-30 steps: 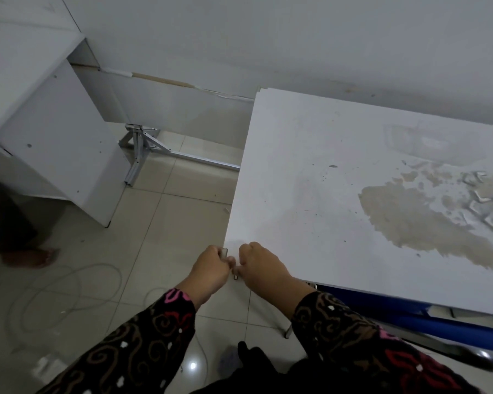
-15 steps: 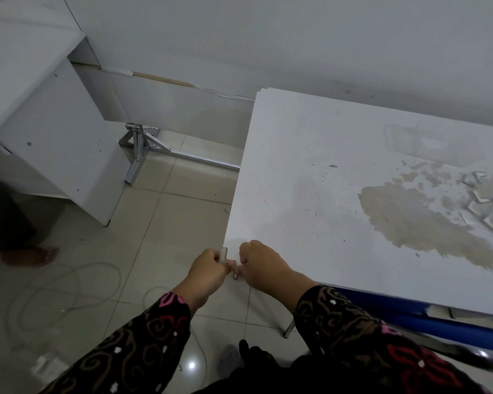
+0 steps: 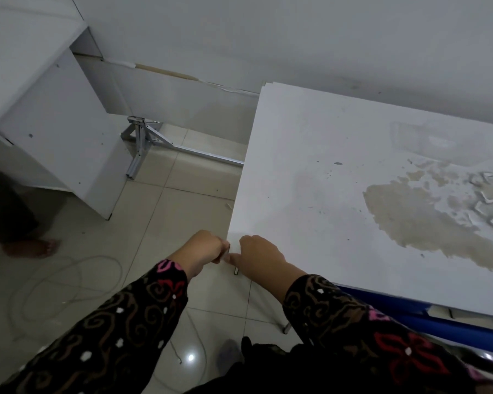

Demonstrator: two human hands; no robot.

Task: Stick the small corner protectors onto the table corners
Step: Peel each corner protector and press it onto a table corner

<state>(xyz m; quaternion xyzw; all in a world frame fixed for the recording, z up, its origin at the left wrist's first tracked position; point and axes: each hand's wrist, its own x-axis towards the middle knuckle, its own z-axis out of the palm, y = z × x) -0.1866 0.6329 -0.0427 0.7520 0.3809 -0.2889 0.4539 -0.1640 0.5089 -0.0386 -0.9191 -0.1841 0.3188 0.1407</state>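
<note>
A white table [image 3: 310,172] with a worn brown patch fills the right of the view. Both hands meet at its near left corner. My left hand [image 3: 204,250] and my right hand [image 3: 258,255] pinch a small clear corner protector [image 3: 231,261] against that corner; its lower end shows just below my right fingers. Most of the protector is hidden by the fingers. Several more small white protectors [image 3: 488,206] lie on the table at the far right.
A white cabinet [image 3: 54,137] stands at the left with a metal frame leg [image 3: 138,155] beside it on the tiled floor. A cable [image 3: 77,277] loops on the floor. Another person's bare foot [image 3: 30,248] is at far left. Blue bars [image 3: 439,328] run under the table's near edge.
The hands stay at the table corner; their fingers have pressed closer together on the protector. The view has barely shifted.
</note>
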